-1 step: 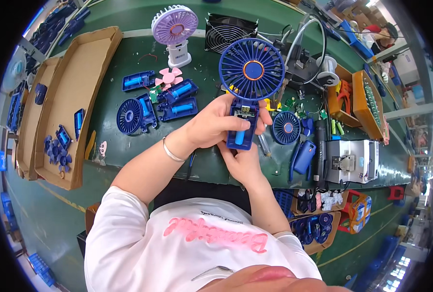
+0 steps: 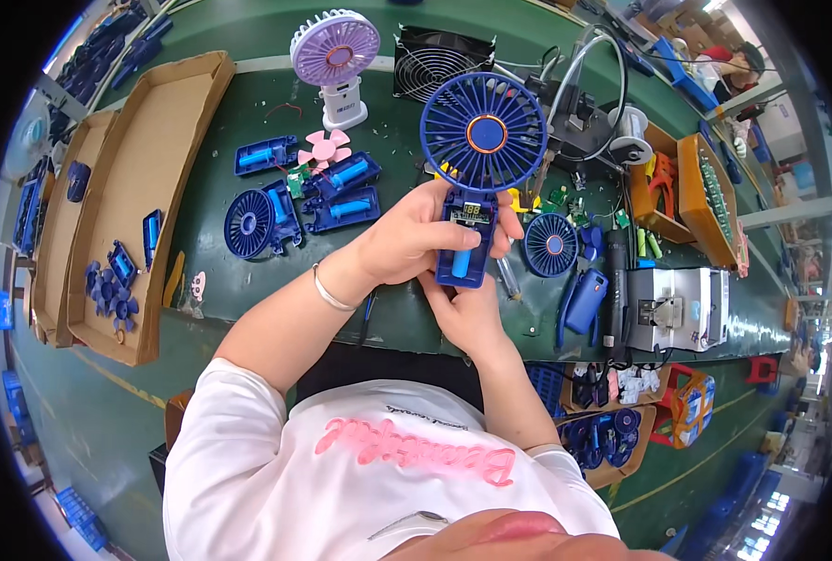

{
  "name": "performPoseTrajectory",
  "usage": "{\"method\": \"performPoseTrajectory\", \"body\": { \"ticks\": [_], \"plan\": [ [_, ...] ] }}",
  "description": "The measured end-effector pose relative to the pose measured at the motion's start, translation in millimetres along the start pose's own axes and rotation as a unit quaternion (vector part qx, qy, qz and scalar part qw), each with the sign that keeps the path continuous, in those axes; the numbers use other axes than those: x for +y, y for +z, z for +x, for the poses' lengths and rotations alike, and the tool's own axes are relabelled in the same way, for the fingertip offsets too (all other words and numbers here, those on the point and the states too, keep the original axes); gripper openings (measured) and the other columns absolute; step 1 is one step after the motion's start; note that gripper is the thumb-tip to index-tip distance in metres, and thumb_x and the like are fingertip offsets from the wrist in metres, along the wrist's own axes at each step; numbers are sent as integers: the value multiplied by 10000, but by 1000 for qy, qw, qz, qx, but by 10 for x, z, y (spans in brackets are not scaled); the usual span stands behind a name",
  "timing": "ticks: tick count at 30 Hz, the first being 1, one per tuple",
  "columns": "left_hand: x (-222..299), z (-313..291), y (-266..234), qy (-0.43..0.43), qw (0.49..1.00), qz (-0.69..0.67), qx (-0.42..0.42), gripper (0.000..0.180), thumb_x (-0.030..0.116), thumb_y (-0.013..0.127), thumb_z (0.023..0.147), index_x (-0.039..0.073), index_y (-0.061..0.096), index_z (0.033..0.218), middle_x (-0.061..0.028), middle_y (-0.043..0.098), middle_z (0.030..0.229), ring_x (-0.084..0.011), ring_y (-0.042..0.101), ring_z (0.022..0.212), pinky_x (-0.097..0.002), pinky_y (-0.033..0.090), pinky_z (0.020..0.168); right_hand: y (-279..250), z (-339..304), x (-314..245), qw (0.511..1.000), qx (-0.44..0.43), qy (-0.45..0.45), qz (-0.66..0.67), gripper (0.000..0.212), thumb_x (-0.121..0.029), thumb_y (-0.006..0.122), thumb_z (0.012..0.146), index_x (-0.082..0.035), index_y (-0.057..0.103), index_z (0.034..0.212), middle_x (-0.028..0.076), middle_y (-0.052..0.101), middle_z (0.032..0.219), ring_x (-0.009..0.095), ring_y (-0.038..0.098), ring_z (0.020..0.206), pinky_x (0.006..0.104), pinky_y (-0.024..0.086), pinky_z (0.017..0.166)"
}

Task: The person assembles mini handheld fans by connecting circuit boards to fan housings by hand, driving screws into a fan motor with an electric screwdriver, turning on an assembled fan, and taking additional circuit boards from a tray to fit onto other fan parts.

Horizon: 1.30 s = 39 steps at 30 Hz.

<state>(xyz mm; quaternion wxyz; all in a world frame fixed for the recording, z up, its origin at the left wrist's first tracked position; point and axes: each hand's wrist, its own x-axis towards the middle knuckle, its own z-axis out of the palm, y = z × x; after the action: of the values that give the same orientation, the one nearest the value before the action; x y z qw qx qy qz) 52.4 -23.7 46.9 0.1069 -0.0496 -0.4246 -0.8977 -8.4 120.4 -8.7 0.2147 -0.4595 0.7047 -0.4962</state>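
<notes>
A dark blue handheld fan [image 2: 484,136] is held upright over the bench, its round grille away from me. The handle is uncovered and shows a light blue battery cell [image 2: 461,264] and a small display circuit board [image 2: 473,214]. My left hand [image 2: 402,234] is wrapped around the handle, its thumb lying across the front by the board. My right hand [image 2: 467,316] is closed at the handle's lower end from below; its fingers are partly hidden behind it. Left of my hands lie several opened blue handle shells [image 2: 348,208] with cells. Another blue fan head [image 2: 550,245] lies to the right.
A lilac fan [image 2: 337,58] stands at the back beside a black square fan [image 2: 442,65]. Cardboard trays [image 2: 144,112] line the left. On the right are a solder wire spool [image 2: 633,131], a blue handle cover [image 2: 584,301], a grey-white machine [image 2: 673,309] and a wooden box [image 2: 706,201] of circuit boards.
</notes>
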Motion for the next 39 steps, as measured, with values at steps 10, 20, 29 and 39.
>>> {"method": "performPoseTrajectory", "body": {
  "ticks": [10,20,29,39],
  "plan": [
    [-58,60,7,1,986,-168,-13,477,332,459,960,-37,475,1261,-214,608,1147,-278,639,998,-398,511,918,-33,-6,13,999,43,-28,4,123,-142,662,873,-35,611,844,93,601,643,186,555,543,341,425,517],
    [-26,1,99,12,999,-2,40,425,107,630,863,-21,470,1235,-146,624,1085,-200,651,945,-341,538,871,-2,-47,24,999,21,-25,-3,151,-99,628,822,-54,591,961,181,630,886,408,612,829,453,495,693],
    [-13,76,54,47,996,62,52,421,133,635,872,-18,481,1233,-126,617,1077,-181,622,932,-328,534,848,-26,102,42,1000,18,-17,11,127,-132,632,844,-25,625,911,191,640,812,390,631,785,433,491,663],
    [-147,-791,497,43,983,-31,179,436,244,489,933,-18,465,1280,-123,603,1113,-223,619,969,-367,512,876,-56,-171,-101,970,229,-68,38,98,-33,614,864,-10,647,953,116,624,790,219,592,659,319,476,608]
  ]
}}
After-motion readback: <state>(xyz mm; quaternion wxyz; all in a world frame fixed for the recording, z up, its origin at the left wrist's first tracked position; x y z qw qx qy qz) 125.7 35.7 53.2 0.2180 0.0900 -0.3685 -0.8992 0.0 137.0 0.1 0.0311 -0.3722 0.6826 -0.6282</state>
